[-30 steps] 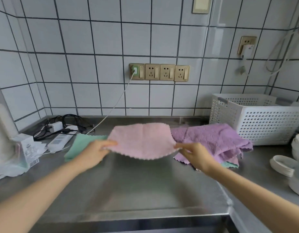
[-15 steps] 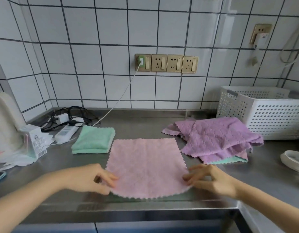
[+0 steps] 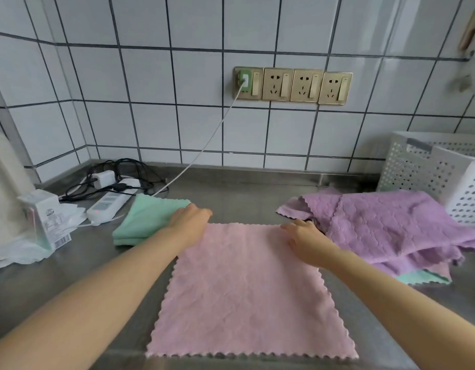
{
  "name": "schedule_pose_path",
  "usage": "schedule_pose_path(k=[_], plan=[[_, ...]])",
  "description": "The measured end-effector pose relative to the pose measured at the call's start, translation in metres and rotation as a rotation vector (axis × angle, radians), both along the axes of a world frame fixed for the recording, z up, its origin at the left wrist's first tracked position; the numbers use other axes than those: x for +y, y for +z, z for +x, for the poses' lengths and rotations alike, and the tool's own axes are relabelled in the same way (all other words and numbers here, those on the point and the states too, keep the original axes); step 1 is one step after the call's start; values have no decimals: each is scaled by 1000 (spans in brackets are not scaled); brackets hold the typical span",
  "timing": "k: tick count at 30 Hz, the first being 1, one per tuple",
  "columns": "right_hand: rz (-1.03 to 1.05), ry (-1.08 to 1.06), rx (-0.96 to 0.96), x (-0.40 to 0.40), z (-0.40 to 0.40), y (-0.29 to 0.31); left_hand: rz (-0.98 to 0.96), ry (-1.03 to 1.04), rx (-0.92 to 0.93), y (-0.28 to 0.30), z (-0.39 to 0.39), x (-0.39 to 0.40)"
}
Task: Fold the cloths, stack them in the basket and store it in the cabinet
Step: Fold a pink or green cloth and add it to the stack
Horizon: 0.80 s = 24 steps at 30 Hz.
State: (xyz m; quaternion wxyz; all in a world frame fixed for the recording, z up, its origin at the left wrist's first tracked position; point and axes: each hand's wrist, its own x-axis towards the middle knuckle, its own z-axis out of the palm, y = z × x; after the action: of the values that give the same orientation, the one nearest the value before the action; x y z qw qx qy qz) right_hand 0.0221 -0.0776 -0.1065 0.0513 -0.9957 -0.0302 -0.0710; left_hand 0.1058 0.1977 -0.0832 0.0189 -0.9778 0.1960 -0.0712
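Note:
A pink cloth (image 3: pixel 247 289) lies spread flat on the steel counter (image 3: pixel 244 198), reaching the front edge. My left hand (image 3: pixel 189 222) rests on its far left corner and my right hand (image 3: pixel 307 243) on its far right corner, fingers down on the fabric. A folded green cloth (image 3: pixel 148 218) sits just left of my left hand. A crumpled pile of purple cloths (image 3: pixel 391 228) lies to the right, with a green cloth edge (image 3: pixel 423 279) under it. The white perforated basket (image 3: pixel 444 172) stands at the back right against the wall.
A white power strip (image 3: pixel 108 208), a charger and tangled black cables (image 3: pixel 118 174) lie at the back left. A small carton (image 3: pixel 45 217) and white wrappers sit at the left edge. A white cable runs from the wall sockets (image 3: pixel 292 85) down to the counter.
The pink cloth, held up in the air a second ago, was laid flat on the counter. My hands have moved from its near corners to its far corners.

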Motion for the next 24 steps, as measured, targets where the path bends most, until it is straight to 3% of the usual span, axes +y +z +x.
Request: schedule_pose_path(k=[5, 8, 13, 17, 19, 21, 24], plan=[[-244, -139, -13, -12, 25, -6, -92, -24, 60, -9, 25, -5], [-287, -126, -61, -24, 34, -2, -241, -39, 113, -8, 31, -6], [-298, -186, -181, -35, 36, -8, -351, -31, 43, -13, 38, -19], [-291, -190, -307, -30, 23, -8, -207, -68, -119, -22, 33, -23], [-158, -112, -385, -23, 6, 2, -284, -179, -89, -20, 13, -21], [-50, 51, -428, -13, -27, 12, -436, -306, 58, -17, -24, -16], [59, 317, -342, -1, -94, 14, -453, -442, 295, -17, -93, 1]])
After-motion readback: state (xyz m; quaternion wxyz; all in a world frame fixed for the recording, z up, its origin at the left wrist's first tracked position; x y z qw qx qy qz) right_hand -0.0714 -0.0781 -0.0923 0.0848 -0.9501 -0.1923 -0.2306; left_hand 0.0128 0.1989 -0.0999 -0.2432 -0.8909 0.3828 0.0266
